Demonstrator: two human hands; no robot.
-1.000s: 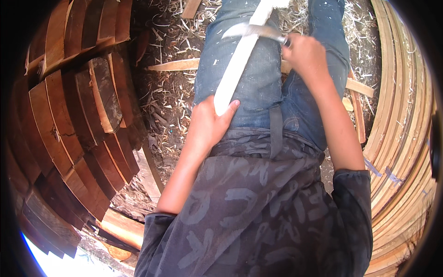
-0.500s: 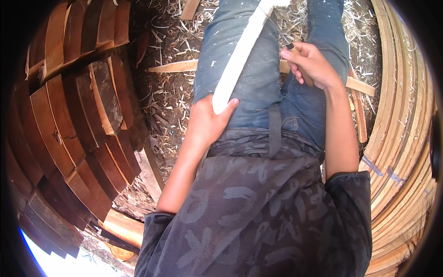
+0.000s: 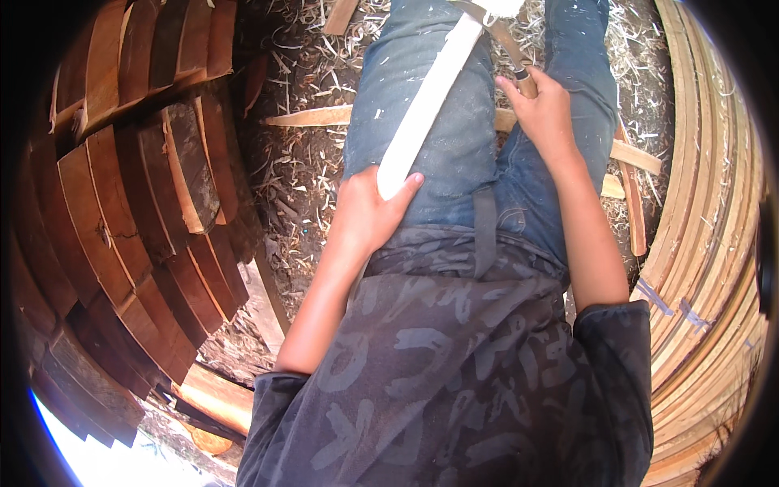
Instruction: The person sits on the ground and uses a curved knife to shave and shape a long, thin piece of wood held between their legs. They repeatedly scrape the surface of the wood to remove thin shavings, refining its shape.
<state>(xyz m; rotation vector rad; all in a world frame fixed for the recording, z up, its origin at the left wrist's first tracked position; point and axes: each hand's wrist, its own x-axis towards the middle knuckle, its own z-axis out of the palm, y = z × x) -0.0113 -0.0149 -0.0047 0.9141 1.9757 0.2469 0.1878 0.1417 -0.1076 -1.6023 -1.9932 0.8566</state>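
Note:
A long pale wooden strip (image 3: 430, 101) lies slanted over my left thigh, its far end near the top edge. My left hand (image 3: 369, 207) is closed round its near end, the thumb lying along its side. In my right hand (image 3: 545, 114) is the wooden handle of a knife (image 3: 509, 46) with a long metal blade. The blade reaches up and left to the far part of the strip, where it seems to touch or cross it; the exact contact is too small to tell.
Stacked dark reddish-brown boards (image 3: 105, 219) stand on my left. Long light wooden strips (image 3: 690, 243) are piled along my right. Pale curled shavings (image 3: 637, 57) cover the ground round my legs. A flat stick (image 3: 312, 116) lies crosswise beneath my legs.
My right hand has moved slightly away from me with the knife, and the blade now shows more plainly by the strip's far end. My left hand and the strip have hardly moved.

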